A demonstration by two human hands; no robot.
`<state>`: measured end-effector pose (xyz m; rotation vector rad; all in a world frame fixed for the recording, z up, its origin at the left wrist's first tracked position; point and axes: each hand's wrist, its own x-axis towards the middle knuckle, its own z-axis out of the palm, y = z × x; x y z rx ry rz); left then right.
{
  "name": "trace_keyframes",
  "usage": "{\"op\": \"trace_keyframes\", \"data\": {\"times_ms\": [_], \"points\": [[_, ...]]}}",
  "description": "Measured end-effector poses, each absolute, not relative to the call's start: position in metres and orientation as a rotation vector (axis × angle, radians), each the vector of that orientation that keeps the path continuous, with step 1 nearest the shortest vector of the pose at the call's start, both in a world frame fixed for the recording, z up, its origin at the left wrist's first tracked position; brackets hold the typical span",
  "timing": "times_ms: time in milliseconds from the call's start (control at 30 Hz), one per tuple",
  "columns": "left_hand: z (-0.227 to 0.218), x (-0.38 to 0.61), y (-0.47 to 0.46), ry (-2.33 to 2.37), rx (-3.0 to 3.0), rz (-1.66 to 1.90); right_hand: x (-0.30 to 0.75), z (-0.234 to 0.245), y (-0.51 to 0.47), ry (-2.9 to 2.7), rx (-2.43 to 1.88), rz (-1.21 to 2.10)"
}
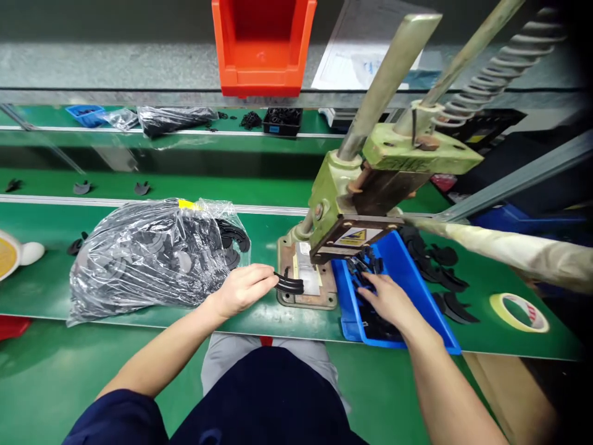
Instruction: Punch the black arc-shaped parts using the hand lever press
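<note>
I see thin black curved parts (290, 284) pinched in my left hand (243, 287), their long axis running rightward over the press base plate (306, 281), just left of the die. My right hand (389, 300) reaches, fingers loosely spread, into the blue tray (417, 278) of black pieces. A plastic bag (148, 256) of more parts lies left.

Markings: no legible text.
A yellow-and-white warning label (353, 236) sits on the hand press (370, 185); its print is too small to read. Red marks on the tape roll (519, 312) are unreadable.
</note>
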<state>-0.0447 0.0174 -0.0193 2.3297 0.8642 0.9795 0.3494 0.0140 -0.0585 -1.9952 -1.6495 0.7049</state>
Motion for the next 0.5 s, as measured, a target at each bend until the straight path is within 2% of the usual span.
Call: {"op": "trace_keyframes", "data": {"times_ms": [100,233,367,500], "points": [[-0.024,-0.044,0.032,0.976,2.288,0.969,0.353,-0.072,0.016,-1.849,-2.044,0.675],[-0.029,-0.040,0.076,1.305,2.052,1.130,0.349,-0.080,0.013,-2.036,-2.043,0.641],[-0.032,-0.054,0.159,1.694,1.454,1.249,0.357,-0.086,0.014,-2.137,-2.028,0.615],[-0.026,-0.093,0.241,1.794,0.874,1.367,0.369,-0.092,0.017,-2.086,-2.014,0.717]]}}
